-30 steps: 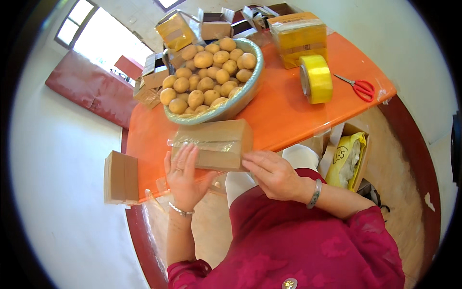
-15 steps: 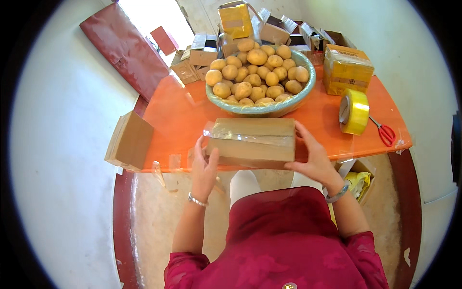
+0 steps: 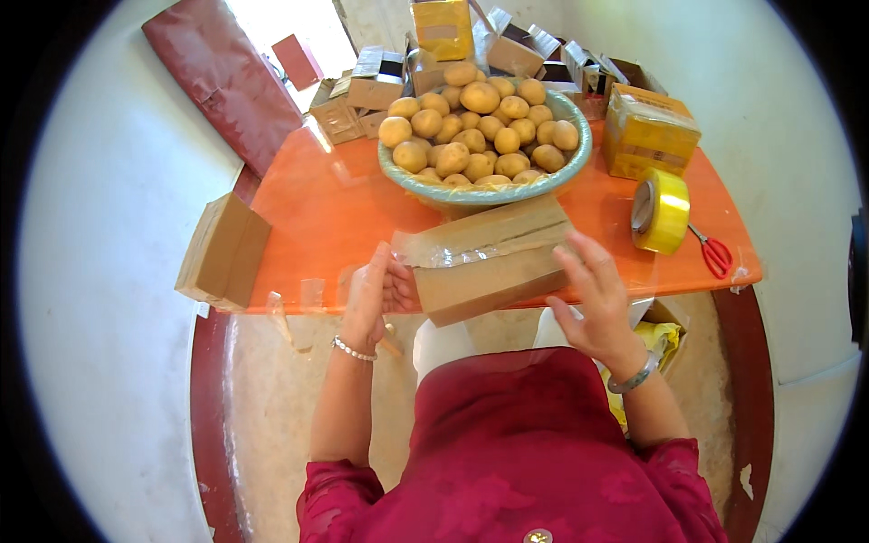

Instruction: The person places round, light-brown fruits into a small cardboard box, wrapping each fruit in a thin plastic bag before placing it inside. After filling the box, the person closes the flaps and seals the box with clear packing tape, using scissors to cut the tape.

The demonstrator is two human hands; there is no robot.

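A taped brown cardboard box lies slantwise at the front edge of the table, its near-left corner jutting over the edge. Clear tape runs along its top seam, and a loose tape end sticks out at its left end. My left hand is upright at that end, palm turned to the box, fingers slightly curved beside the tape end and not wrapped around the box. At the right end, my right hand has its fingers spread, the fingertips close to the box's side; whether they touch it I cannot tell.
Behind the box stands a green basin heaped with potatoes. A yellow tape roll, red-handled scissors and a yellow-taped box are on the right. Another cardboard box stands at the table's left edge.
The box has turned counterclockwise, its right end swinging away from me and its near-left corner coming closer. My right hand has loosened from its end and spread its fingers. The view has shifted slightly.
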